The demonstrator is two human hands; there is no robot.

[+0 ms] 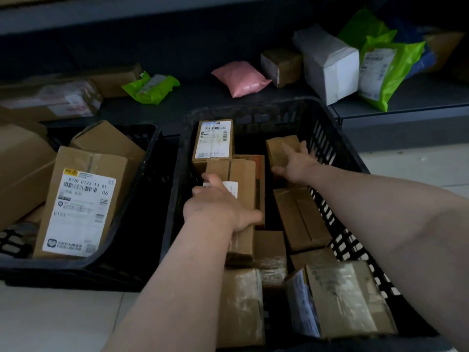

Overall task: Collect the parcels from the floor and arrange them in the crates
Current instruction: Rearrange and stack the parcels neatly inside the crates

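Fingers (pixel 209 179) of the left hand (pixel 218 204) bend over the labelled top of a long box (pixel 243 174), thumb spread out to its right edge. Reads as a grip on it. The long box lies mid-crate in the right crate (pixel 342 148), resting on other cartons.

Right hand (pixel 297 165): fingers (pixel 303 146) fairly straight, laid on a small box (pixel 278 151) near the crate's far right wall, thumb spread wide toward the left. It touches or presses the box; a real grip is not clear.

Progress, judged: well along.
- Right crate holds many brown cartons, packed close, some tilted. A gap shows at the far end around the small box.
- Left crate (pixel 149 153) holds a big labelled box (pixel 78 207) leaning upright, with more cartons behind it.
- Current step looks like arranging: shifting the two boxes to tidy the load, not fetching.

Left to do: square up the tilted cartons. Whether parcels remain on the floor cannot be told from this view.

Behind the crates, a dark shelf (pixel 203 105) carries a pink bag (pixel 241 77), green bags (pixel 152 88), a white box (pixel 330 64) and brown cartons. Whether those belong to the task is unclear.
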